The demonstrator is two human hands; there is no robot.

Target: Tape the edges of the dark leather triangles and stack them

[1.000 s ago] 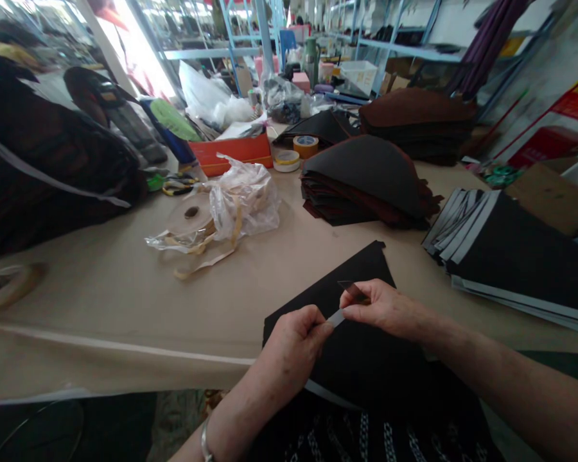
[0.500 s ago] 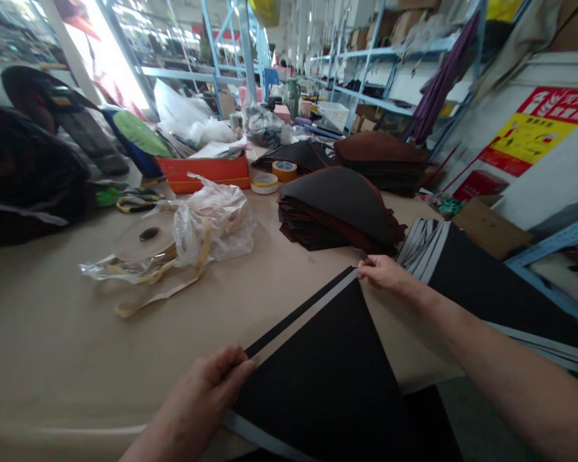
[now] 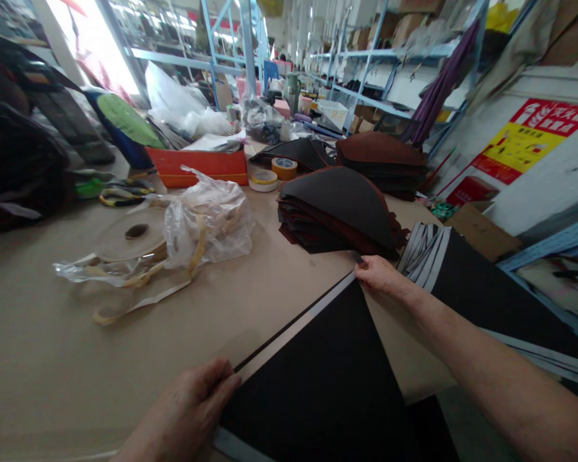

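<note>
Lighting: daylight admitted at upper left, where a bright opening (image 3: 101,38) is blown out; surface (image 3: 270,289) dimly lit, softly shadowed. Detail in the black panel (image 3: 322,378) is swallowed. Background blurred; edges stretched by wide-angle distortion.

Bare brown table (image 3: 48,366) lies to the left of the left hand (image 3: 187,401), so it could slide that way. Farther up, the tape roll (image 3: 113,234) and the crinkly bag (image 3: 216,224) block it. A wide path runs between the bag and the dark pile (image 3: 337,199). The right hand (image 3: 380,274) has little room: that pile is just ahead, the black stack (image 3: 481,276) just beside it
</note>
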